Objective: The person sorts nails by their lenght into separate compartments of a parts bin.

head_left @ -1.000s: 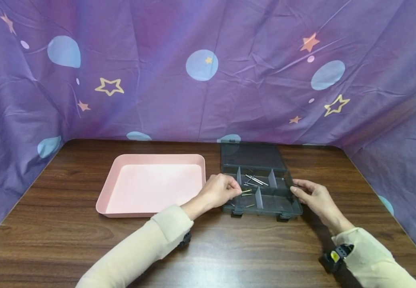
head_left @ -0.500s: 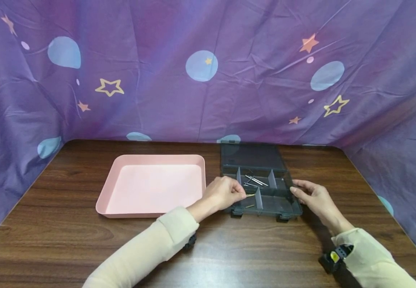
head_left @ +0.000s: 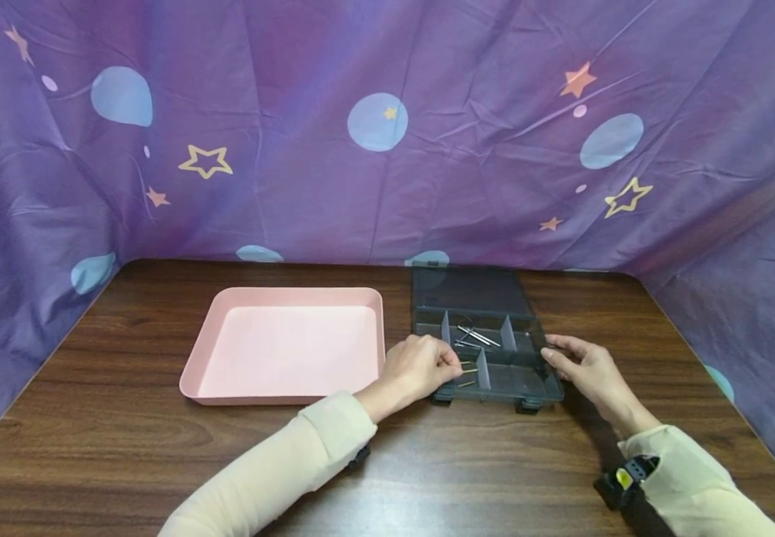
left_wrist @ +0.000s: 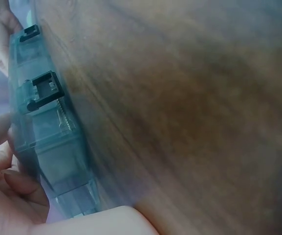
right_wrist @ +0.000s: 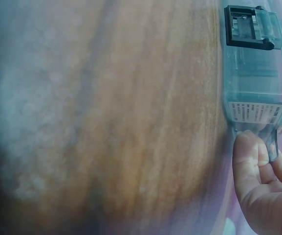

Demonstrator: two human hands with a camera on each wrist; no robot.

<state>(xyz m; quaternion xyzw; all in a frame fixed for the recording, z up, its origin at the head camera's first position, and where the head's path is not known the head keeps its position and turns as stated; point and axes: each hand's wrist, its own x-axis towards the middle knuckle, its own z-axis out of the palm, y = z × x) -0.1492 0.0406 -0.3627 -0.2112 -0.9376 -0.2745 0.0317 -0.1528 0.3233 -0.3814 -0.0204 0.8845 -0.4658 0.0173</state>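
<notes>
A smoky see-through compartment box (head_left: 518, 373) lies on the table with its lid (head_left: 471, 289) laid back. My left hand (head_left: 422, 367) is over its front left compartment, thumb and fingertips together, pinching thin brass-coloured screws (head_left: 471, 371); how many is hard to tell. Another brass-coloured screw (head_left: 468, 383) lies in that compartment. Several silver screws (head_left: 477, 335) lie loosely in the back middle compartment. My right hand (head_left: 585, 369) holds the box's right end; in the right wrist view its thumb (right_wrist: 248, 156) and fingers pinch a part of that end.
A pink tray (head_left: 189, 373) stands left of the box, close to my left forearm. Two black latches (head_left: 528, 406) stick out from the box's front edge. A purple patterned cloth (head_left: 293, 186) hangs behind the wooden table (head_left: 441, 477).
My left hand has moved slightly right and toward the front inside the front left compartment, the brass-coloured screws at its fingertips shifting along. My right hand stays at the box's end.
</notes>
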